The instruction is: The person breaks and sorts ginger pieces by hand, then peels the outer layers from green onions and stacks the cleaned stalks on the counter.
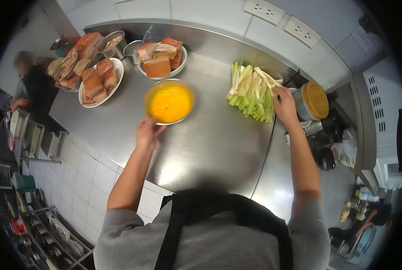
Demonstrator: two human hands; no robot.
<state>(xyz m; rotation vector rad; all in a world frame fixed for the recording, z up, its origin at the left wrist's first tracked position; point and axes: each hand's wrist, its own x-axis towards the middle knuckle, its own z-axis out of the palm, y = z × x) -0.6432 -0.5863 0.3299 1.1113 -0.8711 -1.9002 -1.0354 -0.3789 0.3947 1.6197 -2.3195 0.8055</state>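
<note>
My left hand [148, 134] grips the near rim of a bowl [148, 100] that stands on the steel table. Inside it is a bright yellow-orange liquid [170, 104] that looks like beaten egg. At the right end of a pile of pale green celery stalks [250, 92], my right hand [284, 105] has its fingers closed at the tip of one stalk. The stalks lie side by side on the table, and part of the fingers is hidden from this angle.
Behind the egg bowl, a white bowl [181, 68] holds browned meat blocks. An oval dish [86, 104] with more meat stands left, beside a heaped tray and a metal container [105, 45]. A yellow-lidded tub [315, 100] stands right. Other people are at both sides.
</note>
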